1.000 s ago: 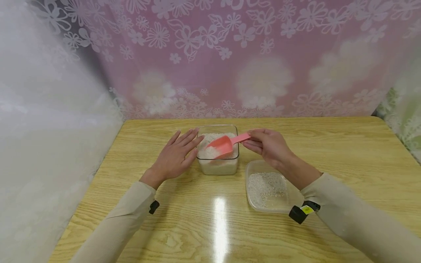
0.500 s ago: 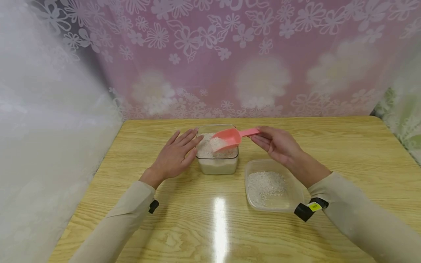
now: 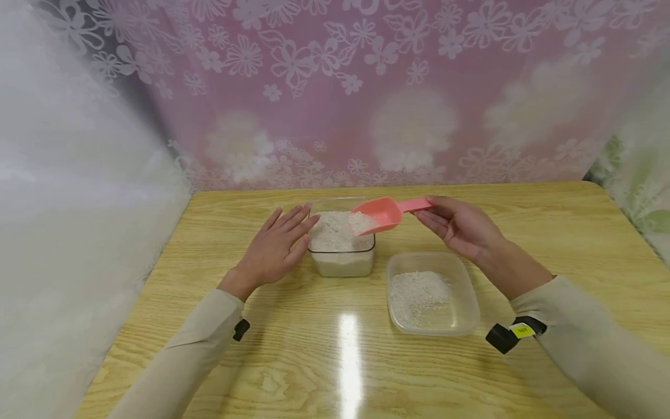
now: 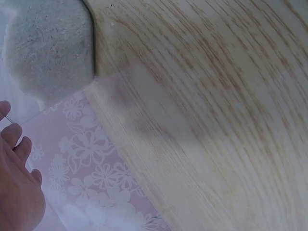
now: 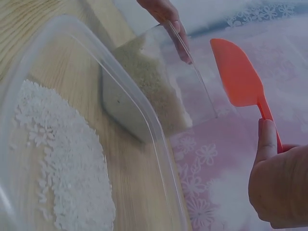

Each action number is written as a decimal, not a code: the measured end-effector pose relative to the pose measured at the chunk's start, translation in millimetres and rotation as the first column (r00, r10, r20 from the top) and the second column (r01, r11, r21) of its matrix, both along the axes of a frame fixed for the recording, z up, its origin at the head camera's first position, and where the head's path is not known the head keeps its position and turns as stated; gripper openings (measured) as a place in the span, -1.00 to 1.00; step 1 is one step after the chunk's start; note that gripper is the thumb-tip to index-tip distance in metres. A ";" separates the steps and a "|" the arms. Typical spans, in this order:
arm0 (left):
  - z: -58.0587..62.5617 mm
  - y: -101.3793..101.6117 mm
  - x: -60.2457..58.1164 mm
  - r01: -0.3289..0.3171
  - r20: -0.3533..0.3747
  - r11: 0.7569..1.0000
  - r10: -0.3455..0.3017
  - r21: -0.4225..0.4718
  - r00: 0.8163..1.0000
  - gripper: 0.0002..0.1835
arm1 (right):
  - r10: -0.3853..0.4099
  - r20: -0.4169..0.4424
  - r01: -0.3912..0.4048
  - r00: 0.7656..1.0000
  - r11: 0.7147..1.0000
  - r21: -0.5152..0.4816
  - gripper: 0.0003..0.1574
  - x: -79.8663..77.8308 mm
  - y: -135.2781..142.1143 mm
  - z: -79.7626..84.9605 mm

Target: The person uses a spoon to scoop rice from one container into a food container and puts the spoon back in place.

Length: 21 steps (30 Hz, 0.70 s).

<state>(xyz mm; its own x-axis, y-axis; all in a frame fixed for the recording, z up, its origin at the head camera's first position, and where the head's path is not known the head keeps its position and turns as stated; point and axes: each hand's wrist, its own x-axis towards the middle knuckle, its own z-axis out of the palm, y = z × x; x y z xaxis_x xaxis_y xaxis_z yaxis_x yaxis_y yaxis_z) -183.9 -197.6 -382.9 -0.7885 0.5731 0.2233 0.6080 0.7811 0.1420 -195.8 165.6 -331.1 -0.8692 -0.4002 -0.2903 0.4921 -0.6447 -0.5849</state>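
My right hand [image 3: 466, 227] pinches the handle of a pink scoop [image 3: 384, 212], which carries a small heap of rice [image 3: 362, 223] near its front lip. The scoop hangs above the right rim of a clear square container [image 3: 342, 266] filled well up with rice. My left hand [image 3: 274, 247] rests against that container's left side, fingers straight, with fingertips at the rim. Closer to me on the right stands a shallow translucent plastic box [image 3: 463, 317] with a thin layer of rice [image 3: 419, 294] on its bottom. In the right wrist view the scoop's orange-pink underside [image 5: 238, 72] shows clear of both containers.
Both containers stand on a wood-grain table [image 3: 293, 361]. A pink flowered curtain [image 3: 324, 116] hangs along the table's back edge, and a whitish sheet [image 3: 78, 203] covers the left side. Each wrist wears a black camera strap [image 3: 515, 334].
My right hand has lifted the scoop out of the rice and moved it rightward to the container's right rim. The left hand has stayed at the container's side.
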 end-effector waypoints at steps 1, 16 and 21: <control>-0.1 -0.5 0.1 0.000 -0.003 1.000 0.000 0.001 1.000 -0.47 | 0.001 0.002 -0.001 1.000 1.000 0.001 -0.77 0.8 2.3 0.3; -1.5 -2.0 0.1 0.005 -0.003 1.000 -0.005 0.010 1.000 -0.46 | 0.089 -0.074 -0.096 0.993 0.992 -0.088 -0.65 21.3 55.7 -8.8; -0.6 -1.0 -0.2 0.006 -0.007 1.000 -0.006 0.014 1.000 -0.48 | 0.143 -0.070 -0.149 0.987 0.985 -0.086 -0.58 29.2 76.1 -14.5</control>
<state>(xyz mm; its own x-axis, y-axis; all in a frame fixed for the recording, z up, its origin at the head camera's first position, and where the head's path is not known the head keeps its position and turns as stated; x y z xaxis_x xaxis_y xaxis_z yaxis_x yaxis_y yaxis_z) -184.1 -198.6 -383.5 -0.7835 0.5744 0.2372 0.6135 0.7756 0.1484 -166.5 241.7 -345.6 -0.8151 -0.5462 -0.1929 0.5484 -0.6205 -0.5605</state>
